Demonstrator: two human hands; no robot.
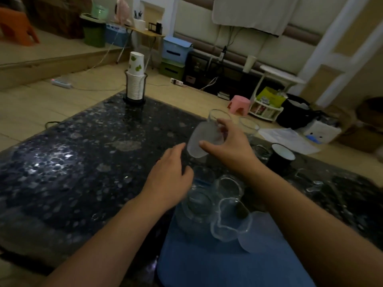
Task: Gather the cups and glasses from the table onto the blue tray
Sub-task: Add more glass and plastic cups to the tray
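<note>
Frosted plastic, smooth and tapering, forms the cup [204, 139] that is gripped by the right hand [228, 141], thumb on the near side and fingers curled over the far wall; it is held tilted above the table [72, 162], beyond the tray's far end. The left hand [170, 179] is seen with fingers loosely bent and together, clamped on nothing, hovering just beside the glasses on the tray.

The table top is dark, glossy and speckled like polished stone. The blue tray [217, 264] looks matte and flat, with rounded corners; its near end is cut off by the frame edge. On it clear glasses [201, 201] are clustered, round-rimmed, beside a wavy-rimmed clear cup [230, 222] and a second frosted cup [252, 235] lying against it. Their exact number cannot be told, since the transparent walls overlap and blur.

On the table beyond, 2 tall clear glasses [248, 127] are partly hidden behind the right hand, and a black mug [281, 158] with a white inside stands near the right edge. More clear glassware to the right is too dim to make out. A ribbed stack of white paper cups [135, 79] sits in a dark wire holder at the far end.
</note>
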